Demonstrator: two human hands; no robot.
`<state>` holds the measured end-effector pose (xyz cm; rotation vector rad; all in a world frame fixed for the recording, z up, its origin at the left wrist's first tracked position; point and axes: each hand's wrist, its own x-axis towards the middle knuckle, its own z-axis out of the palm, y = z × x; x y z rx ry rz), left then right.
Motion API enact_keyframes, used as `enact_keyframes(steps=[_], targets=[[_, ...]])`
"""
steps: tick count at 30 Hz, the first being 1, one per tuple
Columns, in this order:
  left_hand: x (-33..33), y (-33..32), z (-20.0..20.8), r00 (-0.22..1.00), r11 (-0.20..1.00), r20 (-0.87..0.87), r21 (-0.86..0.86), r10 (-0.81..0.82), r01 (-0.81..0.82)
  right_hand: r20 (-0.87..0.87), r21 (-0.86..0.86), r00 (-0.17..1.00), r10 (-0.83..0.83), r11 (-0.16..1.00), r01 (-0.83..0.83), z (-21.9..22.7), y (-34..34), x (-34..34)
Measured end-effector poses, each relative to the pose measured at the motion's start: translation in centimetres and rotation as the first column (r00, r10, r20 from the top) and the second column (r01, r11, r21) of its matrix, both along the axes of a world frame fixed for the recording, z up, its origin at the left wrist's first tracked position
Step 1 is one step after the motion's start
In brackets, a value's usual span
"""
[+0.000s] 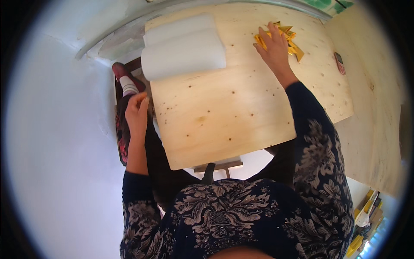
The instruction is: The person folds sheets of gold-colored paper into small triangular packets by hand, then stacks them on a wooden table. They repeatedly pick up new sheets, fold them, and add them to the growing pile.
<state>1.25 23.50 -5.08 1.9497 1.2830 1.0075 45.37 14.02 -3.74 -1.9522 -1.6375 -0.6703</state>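
Over a small heap of shiny gold folded paper pieces (296, 51) at the far right of the table, my right hand (275, 48) reaches with its fingers stretched and spread. Its fingertips lie on or just above the heap; contact is hard to tell. Pointed gold corners stick out around the fingers. My left hand (137, 113) hangs beyond the table's left edge, above my left leg. Its fingers are curled in, and whatever they may hold is hidden. Large white sheets (185, 54) lie at the table's far left, the nearer edge curving over.
The pale plywood table (215, 116) has dark knots. A mobile phone (340, 63) lies near its right edge. A dark red shoe (120, 71) shows past the left edge. At the lower right are yellow items (355, 246). A wooden bar (220, 166) sits under the front edge.
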Motion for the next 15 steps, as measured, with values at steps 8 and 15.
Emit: enact_keyframes(steps=[8,15], targets=[[12.1,1.9,2.6,0.860,0.706,-0.419,0.513,-0.290,0.488,-0.954,0.029,0.283,0.101,0.968,-0.249,1.4,-14.0,-14.8],[20.9,1.0,2.7,0.577,0.399,-0.763,0.450,-0.294,0.799,-0.965,0.089,0.214,0.150,0.959,-0.270,0.2,-12.6,-12.7]])
